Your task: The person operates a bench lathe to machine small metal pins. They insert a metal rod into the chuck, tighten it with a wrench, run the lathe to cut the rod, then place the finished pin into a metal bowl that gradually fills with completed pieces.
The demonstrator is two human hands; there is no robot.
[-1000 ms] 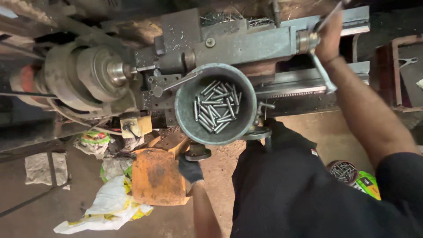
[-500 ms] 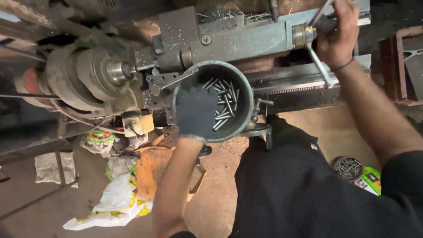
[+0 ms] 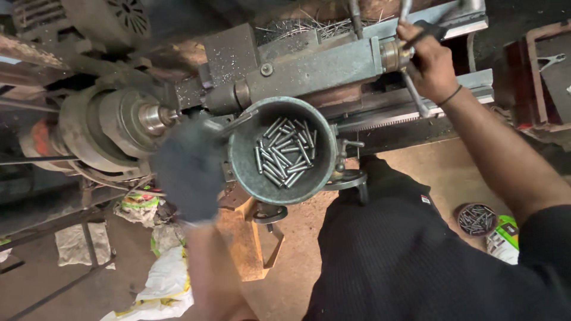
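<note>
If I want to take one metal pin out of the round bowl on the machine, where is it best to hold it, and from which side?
Probably from above, through the open top of the round bowl. The metal pins lie flat in a loose heap, so pinch one top pin at its middle, across its thin width. The gloved left hand is beside the bowl's left rim.

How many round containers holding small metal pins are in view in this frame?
2. A large round grey-green metal bowl of pins sits on the lathe beside the gloved left hand; a small round dark tin of pins lies on the floor at right. Others may be hidden.
</note>
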